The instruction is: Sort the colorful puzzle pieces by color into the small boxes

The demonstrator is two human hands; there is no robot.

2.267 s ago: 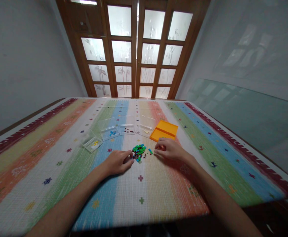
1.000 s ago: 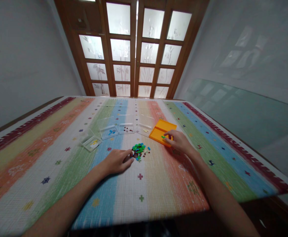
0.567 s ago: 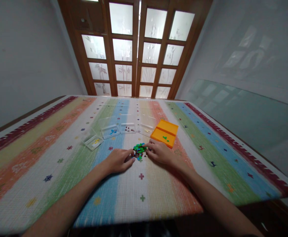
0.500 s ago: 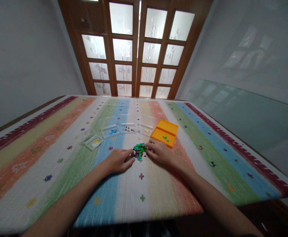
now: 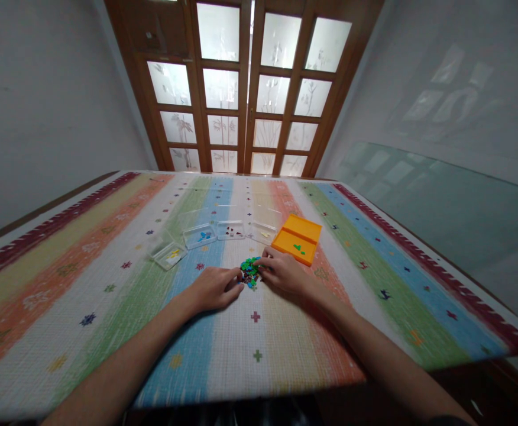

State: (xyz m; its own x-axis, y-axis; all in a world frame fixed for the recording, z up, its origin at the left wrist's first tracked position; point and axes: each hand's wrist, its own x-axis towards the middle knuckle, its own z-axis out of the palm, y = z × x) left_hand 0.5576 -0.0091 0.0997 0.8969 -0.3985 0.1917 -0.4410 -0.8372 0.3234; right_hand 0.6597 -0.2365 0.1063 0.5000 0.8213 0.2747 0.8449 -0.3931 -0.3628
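Observation:
A small heap of tiny green, blue and dark brown pieces (image 5: 249, 271) lies on the striped tablecloth between my two hands. My left hand (image 5: 217, 288) rests at the heap's left edge, with its thumb apart from the fingers and nothing visible in it. From the right, my right hand (image 5: 283, 272) reaches over the heap. Its fingers are slightly bent and apart, and the tips touch the pieces; no held piece can be made out. Behind the right hand lies an orange box (image 5: 295, 239), its lid folded back, with a few green pieces (image 5: 299, 248) inside.
Clear plastic boxes stand in an arc behind the heap: one with yellow pieces (image 5: 169, 255), one with blue pieces (image 5: 200, 236), one with dark brown pieces (image 5: 231, 230), one with pale pieces (image 5: 263, 232). The tablecloth (image 5: 121, 302) covers the table. Glazed wooden doors (image 5: 245, 89) stand beyond.
My right hand's fingers have shifted slightly left over the heap, and its index finger is more bent. My left hand stays in place.

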